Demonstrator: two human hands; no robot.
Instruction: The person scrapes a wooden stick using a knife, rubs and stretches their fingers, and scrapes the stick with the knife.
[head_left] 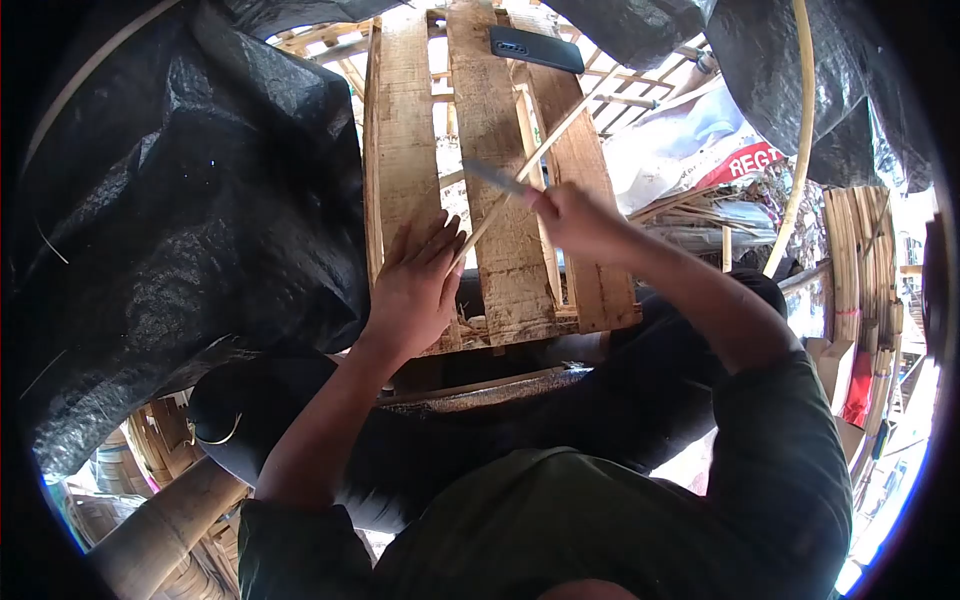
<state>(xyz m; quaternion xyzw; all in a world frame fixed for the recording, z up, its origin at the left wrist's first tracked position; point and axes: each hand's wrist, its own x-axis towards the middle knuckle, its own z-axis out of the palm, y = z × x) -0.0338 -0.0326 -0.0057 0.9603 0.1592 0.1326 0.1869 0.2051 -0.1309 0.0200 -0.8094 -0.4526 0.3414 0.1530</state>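
A long, thin bamboo strip (560, 132) runs slantwise across a slatted wooden table (405, 130). Its near end lies between the thumb and fingers of my left hand (415, 290), which rests on the left planks and grips it. My right hand (580, 222) is closed around the handle of a knife (490, 178). The blade points left and crosses over the strip near its middle, slightly blurred. Whether the edge touches the strip, I cannot tell. The knife handle is mostly hidden by my fingers.
A dark phone (537, 50) lies at the table's far end. Black plastic sheeting (200, 230) hangs on the left and upper right. Bundled bamboo slats (862, 260) stand at right, a thick bamboo pole (165, 525) at lower left. A printed sack (690, 150) lies beyond the table.
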